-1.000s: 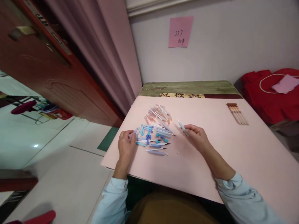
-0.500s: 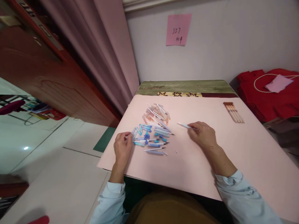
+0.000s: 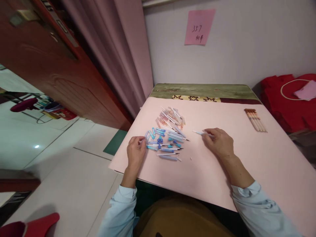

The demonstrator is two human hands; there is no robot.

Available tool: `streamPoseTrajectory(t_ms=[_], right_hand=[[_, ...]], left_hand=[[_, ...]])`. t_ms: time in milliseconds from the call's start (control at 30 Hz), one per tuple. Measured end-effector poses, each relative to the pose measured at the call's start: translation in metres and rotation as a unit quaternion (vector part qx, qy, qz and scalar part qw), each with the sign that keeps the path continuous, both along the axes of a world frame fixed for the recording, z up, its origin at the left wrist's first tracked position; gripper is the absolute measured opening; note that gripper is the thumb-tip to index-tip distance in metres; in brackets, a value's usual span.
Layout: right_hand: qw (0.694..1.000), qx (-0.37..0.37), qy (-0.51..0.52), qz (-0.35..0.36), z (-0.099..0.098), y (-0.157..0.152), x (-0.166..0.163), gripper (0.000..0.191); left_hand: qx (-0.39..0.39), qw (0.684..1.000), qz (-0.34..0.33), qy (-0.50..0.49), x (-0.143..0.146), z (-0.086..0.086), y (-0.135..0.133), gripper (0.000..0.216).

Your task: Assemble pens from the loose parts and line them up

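Note:
My left hand (image 3: 136,150) is at the left edge of the pen parts, thumb and fingers pinched at a pale translucent pen part (image 3: 147,134). My right hand (image 3: 219,142) grips a pale blue pen barrel, and a thin white refill (image 3: 197,132) sticks out of it to the left. Blue pen barrels (image 3: 168,158), turquoise pieces (image 3: 151,148) and small dark blue parts (image 3: 160,141) lie between the hands. Among them are white refills with black tips (image 3: 168,154). Behind them is a heap of clear, pinkish-orange pen parts (image 3: 170,118).
Several finished-looking pens with brown tops (image 3: 255,120) lie side by side at the right on the pink-covered table (image 3: 197,181). A tiny white piece (image 3: 191,158) lies near the middle. Red cloth (image 3: 278,108) is beyond the right edge; a wooden door (image 3: 81,85) and curtain (image 3: 130,49) are left.
The whole view has shifted, so the scene sits further right. In my right hand, the white refill now stands out from the pale blue barrel. My left hand keeps its pinch.

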State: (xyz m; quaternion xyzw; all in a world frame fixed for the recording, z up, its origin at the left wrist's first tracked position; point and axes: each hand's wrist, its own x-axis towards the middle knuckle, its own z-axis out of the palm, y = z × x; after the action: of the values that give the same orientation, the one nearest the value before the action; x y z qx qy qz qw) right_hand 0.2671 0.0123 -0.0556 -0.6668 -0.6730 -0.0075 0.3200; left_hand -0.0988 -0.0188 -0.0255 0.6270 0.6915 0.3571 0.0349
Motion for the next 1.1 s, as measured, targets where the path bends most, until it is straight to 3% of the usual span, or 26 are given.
streamPoseTrajectory(t_ms=[100,267,400,633,833,933,1033,1100], right_hand=[[0.999,0.026,0.027,-0.004,0.002,-0.002,-0.005,0.023],[0.998,0.019,0.063,0.006,0.004,-0.003,-0.009,0.023],[0.995,-0.011,0.1,-0.004,0.006,-0.002,-0.009,0.02],[0.993,-0.021,0.115,-0.005,0.007,-0.002,-0.012,0.02],[0.977,0.047,0.201,0.056,0.016,-0.007,-0.015,0.019],[0.943,0.042,0.304,0.13,0.02,-0.012,-0.024,0.018],[0.889,-0.047,0.423,0.17,0.018,-0.017,-0.04,0.018],[0.842,-0.121,0.484,0.205,0.014,-0.02,-0.052,0.02]], left_hand=[[-0.001,0.998,-0.065,-0.01,0.008,0.007,-0.005,0.013],[-0.031,0.961,-0.271,0.036,0.026,0.011,-0.009,0.013],[-0.068,0.941,-0.322,0.078,0.032,0.006,-0.007,0.017],[-0.087,0.935,-0.328,0.098,0.032,0.006,-0.005,0.016],[-0.019,0.946,-0.321,0.038,0.03,0.012,-0.006,0.011],[0.017,0.97,-0.239,-0.039,0.039,0.016,-0.007,0.008],[0.024,0.982,-0.154,-0.109,0.061,0.017,-0.009,0.006],[0.011,0.979,-0.161,-0.127,0.079,0.017,-0.01,0.007]])
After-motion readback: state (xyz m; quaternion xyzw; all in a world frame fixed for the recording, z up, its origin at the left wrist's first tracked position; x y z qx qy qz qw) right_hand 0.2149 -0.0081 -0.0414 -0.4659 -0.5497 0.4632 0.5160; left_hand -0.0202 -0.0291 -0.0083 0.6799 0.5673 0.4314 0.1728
